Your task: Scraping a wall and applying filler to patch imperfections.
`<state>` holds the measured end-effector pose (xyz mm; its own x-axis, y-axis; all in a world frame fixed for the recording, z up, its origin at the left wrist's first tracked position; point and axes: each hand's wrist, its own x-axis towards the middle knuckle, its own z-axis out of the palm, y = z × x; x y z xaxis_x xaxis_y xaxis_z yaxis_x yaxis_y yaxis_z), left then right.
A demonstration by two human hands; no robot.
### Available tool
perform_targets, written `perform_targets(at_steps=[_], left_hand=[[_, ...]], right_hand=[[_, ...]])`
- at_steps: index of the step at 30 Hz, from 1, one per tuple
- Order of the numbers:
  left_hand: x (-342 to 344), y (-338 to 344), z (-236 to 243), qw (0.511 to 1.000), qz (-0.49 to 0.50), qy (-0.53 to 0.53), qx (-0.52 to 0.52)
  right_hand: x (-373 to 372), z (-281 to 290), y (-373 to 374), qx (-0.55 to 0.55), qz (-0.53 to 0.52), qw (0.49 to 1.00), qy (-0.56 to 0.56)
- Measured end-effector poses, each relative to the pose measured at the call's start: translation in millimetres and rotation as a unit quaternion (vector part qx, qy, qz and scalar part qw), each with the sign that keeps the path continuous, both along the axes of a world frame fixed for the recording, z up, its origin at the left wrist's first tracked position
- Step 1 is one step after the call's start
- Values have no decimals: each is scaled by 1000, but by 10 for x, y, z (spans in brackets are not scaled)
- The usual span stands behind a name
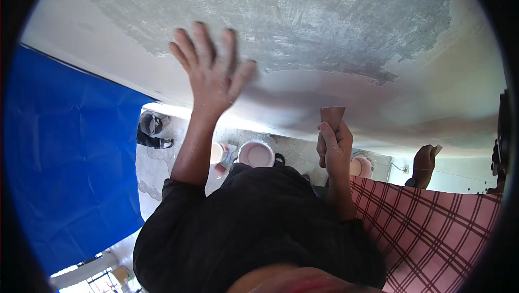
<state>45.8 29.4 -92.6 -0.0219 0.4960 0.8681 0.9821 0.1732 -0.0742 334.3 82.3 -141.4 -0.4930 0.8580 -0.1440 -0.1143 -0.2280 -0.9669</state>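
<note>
My left hand (211,74) is raised with fingers spread and slightly blurred, at a pale wall (119,28) below a rough grey patch (281,17); whether it touches the surface I cannot tell. My right hand (335,147), lower and to the right, grips a small reddish-brown flat piece (332,115), possibly sandpaper or a scraper, held upright near the wall's smoother lower part. A white bucket with pinkish contents (255,155) stands on the floor below, between my arms.
A blue sheet (70,147) covers the left side. At right, a co-worker in pink plaid (421,222) raises a hand (424,163) holding a small pale flat piece. More buckets (361,167) and someone's leg with a sandal (157,140) show on the dusty floor (157,168).
</note>
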Motion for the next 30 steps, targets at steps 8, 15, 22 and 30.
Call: perform_targets(at_steps=[8, 15, 22, 30], left_hand=[[-231, -175, -1013, 994, 16, -108, 8], [298, -578, -1658, 956, -93, -279, -13], [612, -692, -820, 465, -400, -775, -151], [396, -878, -581, 357, -365, -858, -51]], right_hand=[[-109, -79, -189, -30, 30, 999, -2], [-257, -196, -388, -22, 80, 994, -70], [-994, -32, -679, -22, 166, 986, -21], [-957, -68, -741, -77, 350, 933, -34]])
